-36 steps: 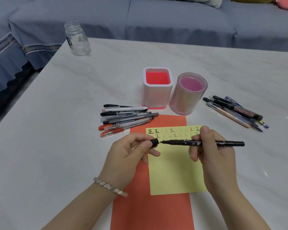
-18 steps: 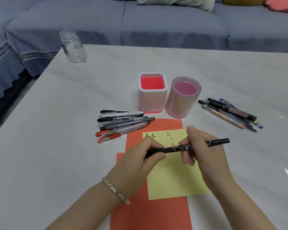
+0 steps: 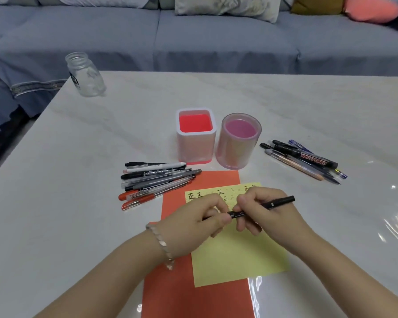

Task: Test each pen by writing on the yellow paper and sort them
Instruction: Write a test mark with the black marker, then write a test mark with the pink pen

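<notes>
A black pen (image 3: 275,204) lies level between both hands above the yellow paper (image 3: 237,253). My left hand (image 3: 193,223) grips its capped left end; my right hand (image 3: 269,212) pinches the barrel. The yellow paper, with rows of written test marks along its top, rests on an orange sheet (image 3: 193,292). One pile of several black, grey, white and red pens (image 3: 156,182) lies left of the sheet. Another pile of several pens, including a whiteboard marker (image 3: 308,158), lies to the right.
A square pink-and-white holder (image 3: 195,136) and a round pink holder (image 3: 238,142) stand behind the sheet. An empty glass jar (image 3: 85,75) stands near the marble table's (image 3: 83,203) far left corner. A blue sofa (image 3: 193,37) runs behind the table.
The left hand held the cap apart from the pen's tip a second ago. The cap has since gone onto the tip, and both hands hold the pen together, closer over the paper.
</notes>
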Motion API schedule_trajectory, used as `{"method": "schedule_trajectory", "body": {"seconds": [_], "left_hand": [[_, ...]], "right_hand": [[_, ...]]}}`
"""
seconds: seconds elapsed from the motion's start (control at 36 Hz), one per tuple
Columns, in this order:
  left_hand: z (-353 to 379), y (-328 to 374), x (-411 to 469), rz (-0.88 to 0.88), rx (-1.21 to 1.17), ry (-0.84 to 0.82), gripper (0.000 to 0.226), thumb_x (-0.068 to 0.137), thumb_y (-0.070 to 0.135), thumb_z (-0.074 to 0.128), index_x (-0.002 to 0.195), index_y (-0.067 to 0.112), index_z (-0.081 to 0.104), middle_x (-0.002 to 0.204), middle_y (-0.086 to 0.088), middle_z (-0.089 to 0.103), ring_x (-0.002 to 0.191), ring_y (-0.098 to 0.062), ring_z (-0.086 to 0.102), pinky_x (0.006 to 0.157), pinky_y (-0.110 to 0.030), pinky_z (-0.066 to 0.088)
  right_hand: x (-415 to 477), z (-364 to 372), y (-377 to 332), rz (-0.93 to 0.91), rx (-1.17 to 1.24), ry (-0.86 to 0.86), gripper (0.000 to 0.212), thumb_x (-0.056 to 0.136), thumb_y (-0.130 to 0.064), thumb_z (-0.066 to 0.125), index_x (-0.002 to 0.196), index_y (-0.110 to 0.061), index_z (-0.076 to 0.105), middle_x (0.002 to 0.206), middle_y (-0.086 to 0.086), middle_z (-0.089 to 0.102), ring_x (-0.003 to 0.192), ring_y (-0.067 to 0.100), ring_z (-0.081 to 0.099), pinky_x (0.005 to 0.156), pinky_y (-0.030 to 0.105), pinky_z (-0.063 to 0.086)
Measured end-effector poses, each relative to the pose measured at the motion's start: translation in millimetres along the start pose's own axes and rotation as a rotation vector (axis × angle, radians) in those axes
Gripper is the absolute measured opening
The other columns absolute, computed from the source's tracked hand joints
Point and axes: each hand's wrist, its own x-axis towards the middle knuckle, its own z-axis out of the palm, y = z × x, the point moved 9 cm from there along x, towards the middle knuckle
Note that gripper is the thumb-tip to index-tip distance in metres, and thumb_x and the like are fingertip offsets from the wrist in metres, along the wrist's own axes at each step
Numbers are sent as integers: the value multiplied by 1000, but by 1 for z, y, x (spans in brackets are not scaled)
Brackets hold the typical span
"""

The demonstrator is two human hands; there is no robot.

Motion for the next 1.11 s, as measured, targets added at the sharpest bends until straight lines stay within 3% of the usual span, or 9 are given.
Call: {"method": "schedule_trajectory", "body": {"seconds": [0.11, 0.19, 0.31, 0.44, 0.58, 0.69, 0.83, 0.97, 1.11], "left_hand": [[-22, -8, 7, 13, 258, 290, 16, 94, 25, 46, 82, 35, 50, 69, 8, 56, 62, -11, 51, 60, -27, 41], [-46, -18, 0, -27, 282, 516, 16, 95, 26, 45, 81, 32, 49, 67, 8, 56, 50, -2, 44, 47, -17, 33], [-65, -30, -20, -60, 294, 671, 16, 93, 24, 49, 82, 34, 49, 79, 11, 58, 66, 1, 50, 53, -11, 34], [-95, -41, -43, -32, 428, 822, 9, 90, 20, 54, 96, 21, 61, 93, 8, 56, 84, -9, 53, 74, -23, 39], [-129, -44, -46, -25, 721, 904, 20, 78, 17, 52, 88, 8, 66, 85, -6, 63, 77, -29, 61, 71, -38, 48], [-140, -58, -32, -85, 902, 883, 5, 74, 5, 70, 79, 7, 69, 80, -12, 63, 68, -33, 61, 68, -42, 47], [-131, -57, -21, -63, 933, 838, 20, 72, 12, 60, 89, 6, 70, 86, -12, 64, 70, -34, 61, 70, -42, 47], [-96, -22, -18, 110, 790, 743, 46, 78, 33, 43, 112, 8, 63, 110, -10, 62, 97, -31, 59, 89, -38, 43], [-44, 19, -15, 364, 619, 513, 51, 84, 40, 46, 127, 14, 50, 122, -4, 58, 113, -9, 43, 97, -20, 28]], "right_hand": [[18, -19, 36, 156, -375, -124, 21, 74, -8, 75, 90, -17, 65, 58, -5, 65, 51, 5, 55, 57, 17, 44], [43, -75, 41, 78, -836, 139, 27, 79, -4, 64, 105, -13, 66, 87, -1, 66, 80, 14, 58, 77, 28, 45], [72, -122, 33, 15, -1202, 371, 29, 80, 8, 48, 101, -1, 66, 103, 18, 64, 99, 36, 55, 69, 35, 37], [90, -127, 55, 133, -1473, 326, 23, 87, -2, 46, 108, 2, 56, 108, 23, 55, 102, 39, 50, 76, 39, 39], [92, -136, 63, 221, -1434, 362, 17, 88, -2, 45, 101, 7, 52, 110, 29, 52, 106, 43, 47, 84, 42, 40], [87, -141, 61, 252, -1362, 370, 37, 99, -28, 36, 96, 4, 54, 102, 27, 58, 97, 40, 55, 77, 41, 44], [75, -126, 56, 221, -1396, 274, 24, 93, -18, 46, 110, -4, 55, 108, 17, 53, 93, 36, 57, 72, 37, 45], [52, -87, 21, -64, -1071, 266, 20, 87, -9, 55, 106, -7, 62, 91, 3, 45, 76, 21, 53, 66, 31, 39], [20, -12, -13, -314, -855, -30, 20, 86, -24, 54, 101, -21, 66, 85, -13, 43, 75, 6, 52, 66, 27, 47]]}}
